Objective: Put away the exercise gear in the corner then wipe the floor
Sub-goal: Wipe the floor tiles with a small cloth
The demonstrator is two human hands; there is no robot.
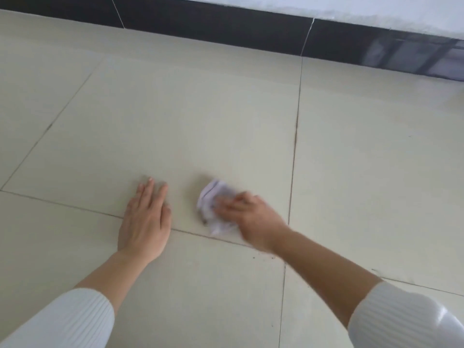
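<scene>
Nearest the camera, two white ribbed knit sleeves [62,320] are pushed up the forearms, and both arms reach forward and down to the pale cream tiled floor [175,109]. By the look of it the wiping step is in hand; no exercise gear shows in this view.

The left hand [145,217] lies flat on the tile, palm down and fingers straight and together. Its grip is slack and holds nothing, and it seems to serve as a prop. Just to its right, the right hand [253,217] presses a crumpled white wad [213,209] onto the floor with its grip curled over the top. The wad is blurred, probably from motion, so I cannot tell whether it is cloth or tissue. It sits near the left hand but apart from it, just beyond a grout line [200,237] that runs under both wrists.

A few dark specks [263,257] lie by the right wrist. The next move likely calls for a stroke back towards them, with firm downward pressure.

Farther off, more tile runs to a dark glossy skirting board [226,28], and above it is a white wall [326,8].
</scene>
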